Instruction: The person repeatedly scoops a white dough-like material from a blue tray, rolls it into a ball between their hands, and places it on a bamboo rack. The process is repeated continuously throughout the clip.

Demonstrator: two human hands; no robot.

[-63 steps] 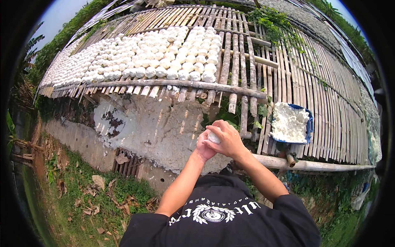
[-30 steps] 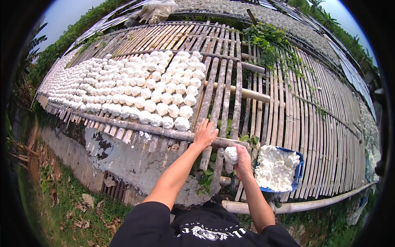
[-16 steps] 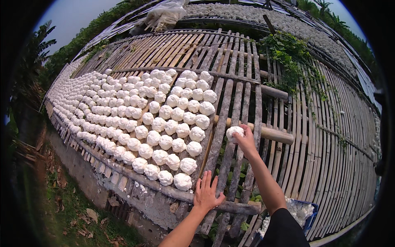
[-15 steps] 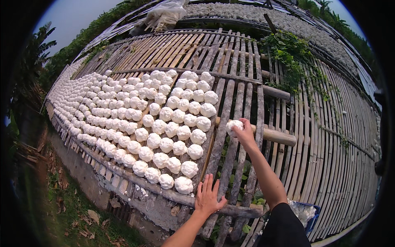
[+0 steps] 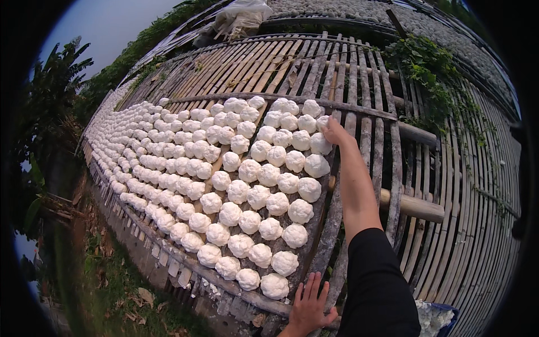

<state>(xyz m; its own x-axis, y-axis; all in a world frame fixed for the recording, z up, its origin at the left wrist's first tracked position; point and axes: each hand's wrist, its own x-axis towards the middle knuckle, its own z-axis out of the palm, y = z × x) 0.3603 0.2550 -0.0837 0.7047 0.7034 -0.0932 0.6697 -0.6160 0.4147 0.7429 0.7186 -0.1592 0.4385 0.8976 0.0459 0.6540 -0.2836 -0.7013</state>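
Note:
My right hand (image 5: 334, 132) reaches out to the far end of the outermost row, its fingers closed on a white lumpy ball (image 5: 322, 123). That ball sits beside the last ones in the row, and I cannot tell whether it rests on the slats. Rows of similar white balls (image 5: 258, 196) cover the bamboo rack (image 5: 365, 135) to the left of my arm. Near the rack's front edge my left hand (image 5: 310, 309) lies flat with its fingers spread, holding nothing, just right of the nearest ball (image 5: 274, 286).
Partly behind my sleeve, a blue crate (image 5: 446, 320) holds white crumbly material at the lower right. Bamboo pole ends (image 5: 415, 206) jut out over a gap between racks. Green vines (image 5: 421, 67) grow there. A clear plastic bundle (image 5: 241, 17) lies at the back.
My right hand has carried the white ball away from me to the far end of the outermost row. The view has shifted, and my left hand still lies at the front edge.

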